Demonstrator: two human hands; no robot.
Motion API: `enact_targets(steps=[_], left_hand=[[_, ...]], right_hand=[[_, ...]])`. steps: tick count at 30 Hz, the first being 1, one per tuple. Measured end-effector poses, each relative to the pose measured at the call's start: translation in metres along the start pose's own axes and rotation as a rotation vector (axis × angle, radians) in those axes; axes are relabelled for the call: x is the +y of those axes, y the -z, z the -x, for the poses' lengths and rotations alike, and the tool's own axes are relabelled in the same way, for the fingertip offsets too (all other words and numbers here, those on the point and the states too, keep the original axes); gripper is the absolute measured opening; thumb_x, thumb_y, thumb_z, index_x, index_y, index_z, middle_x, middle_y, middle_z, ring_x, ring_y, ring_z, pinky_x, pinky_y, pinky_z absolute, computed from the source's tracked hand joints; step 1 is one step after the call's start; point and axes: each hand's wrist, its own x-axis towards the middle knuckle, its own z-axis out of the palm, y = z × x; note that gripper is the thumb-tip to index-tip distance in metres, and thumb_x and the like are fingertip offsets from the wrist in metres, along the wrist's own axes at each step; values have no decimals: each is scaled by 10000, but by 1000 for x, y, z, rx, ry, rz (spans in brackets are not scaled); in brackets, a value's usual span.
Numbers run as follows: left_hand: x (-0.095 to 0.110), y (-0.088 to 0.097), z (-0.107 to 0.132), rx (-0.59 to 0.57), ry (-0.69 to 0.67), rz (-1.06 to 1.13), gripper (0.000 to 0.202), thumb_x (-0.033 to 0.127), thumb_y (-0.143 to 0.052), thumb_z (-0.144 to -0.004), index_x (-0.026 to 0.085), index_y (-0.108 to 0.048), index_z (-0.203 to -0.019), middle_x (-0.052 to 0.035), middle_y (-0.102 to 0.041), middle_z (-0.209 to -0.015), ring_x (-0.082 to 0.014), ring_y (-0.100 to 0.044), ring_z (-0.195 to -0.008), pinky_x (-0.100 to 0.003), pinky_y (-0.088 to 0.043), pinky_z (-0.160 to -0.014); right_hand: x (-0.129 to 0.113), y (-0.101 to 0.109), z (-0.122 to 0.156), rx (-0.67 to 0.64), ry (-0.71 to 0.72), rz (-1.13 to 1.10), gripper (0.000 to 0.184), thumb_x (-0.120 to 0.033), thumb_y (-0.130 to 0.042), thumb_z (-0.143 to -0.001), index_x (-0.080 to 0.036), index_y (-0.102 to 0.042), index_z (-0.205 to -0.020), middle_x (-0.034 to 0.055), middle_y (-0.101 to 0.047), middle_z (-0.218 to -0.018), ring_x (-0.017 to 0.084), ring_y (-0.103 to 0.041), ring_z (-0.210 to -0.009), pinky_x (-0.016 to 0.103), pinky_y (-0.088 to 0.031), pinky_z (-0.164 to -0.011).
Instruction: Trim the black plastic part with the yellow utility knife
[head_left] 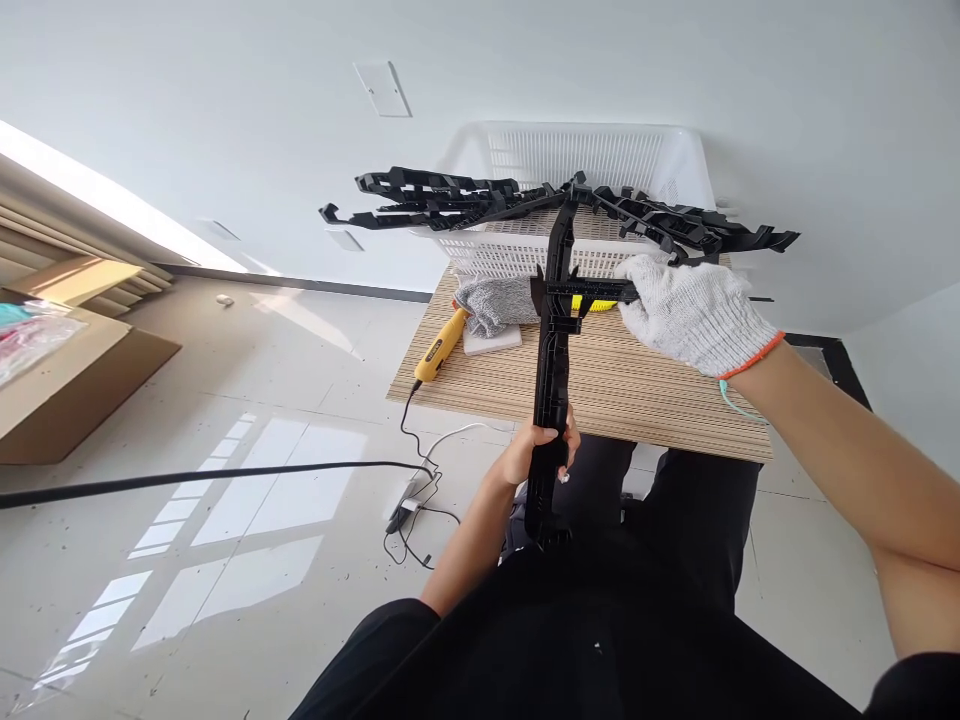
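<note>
My bare left hand [521, 455] is closed around the lower half of a long black plastic part [553, 370], which stands up lengthwise in front of me. In a white knit glove with an orange cuff, my right hand [690, 315] grips a black caliper [596, 290]. The caliper lies crosswise at the upper section of the part, its jaws either side of it; whether both touch is hard to tell. Behind, more black plastic parts [450, 200] are heaped across a white slotted basket [577, 128] and overhang both its sides.
A striped board [637, 375] carries the basket, a grey knit glove [499, 303], a white block [493, 341] and a yellow corded hand tool [440, 346]. Something bright yellow [596, 304] shows behind the caliper. Cables and a power strip [403, 507] lie on the floor; a cardboard box [82, 375] stands left.
</note>
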Motion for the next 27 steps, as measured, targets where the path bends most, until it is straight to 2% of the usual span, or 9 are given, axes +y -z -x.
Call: enact_targets(steps=[6,10,13,17,20,23,27], left_hand=[[-1,0,-2,2,11,-24,326,417,-654,-720,195,-473,-876,28,-561,-652,-120,-532,-432,-232,-432,-390],[-3,1,-2,-5,13,-29,311,406,-648,-735,193,-479,-884,22,-565,-667,-126,-543,-446,-238,-436,-395],[-4,1,-3,-8,19,-22,336,426,-657,-729,195,-471,-885,28,-564,-659,-131,-553,-429,-237,-433,-389],[-4,-1,-4,0,3,-38,364,456,-668,-732,190,-483,-899,22,-589,-667,-139,-567,-426,-243,-437,-382],[-4,-1,-4,14,-12,-47,376,466,-674,-730,185,-493,-902,20,-598,-673,-135,-568,-429,-242,-442,-386],[-5,2,-5,33,-7,-36,368,461,-661,-737,189,-485,-913,22,-594,-679,-137,-571,-428,-243,-442,-386],[-5,6,-5,46,15,-40,370,463,-652,-749,190,-484,-934,19,-592,-701,-135,-575,-440,-249,-453,-397]], right_hand=[[7,-7,4,-37,13,1,532,-456,-227,-1018,-126,-636,-1100,172,-672,-800,260,-577,-684,336,-241,-589],[8,-15,7,7,-15,6,516,-474,-257,-1013,-143,-651,-1056,153,-672,-765,244,-563,-655,330,-232,-590],[6,-19,9,46,-28,-16,501,-549,-371,-973,-174,-643,-1166,129,-689,-771,236,-574,-642,314,-235,-588],[1,-22,9,110,-103,9,735,-678,-409,-917,-142,-532,-1404,106,-654,-672,250,-586,-586,296,-251,-571],[-1,-20,11,189,-205,-11,740,-616,-395,-921,-113,-494,-1454,112,-664,-677,241,-569,-555,299,-268,-551],[-1,-20,18,217,-150,-84,691,-511,-363,-935,-96,-485,-1474,127,-695,-745,230,-563,-580,307,-292,-552],[-6,-30,32,147,37,-105,654,-470,-339,-950,-122,-496,-1482,117,-711,-780,223,-564,-585,307,-258,-540]])
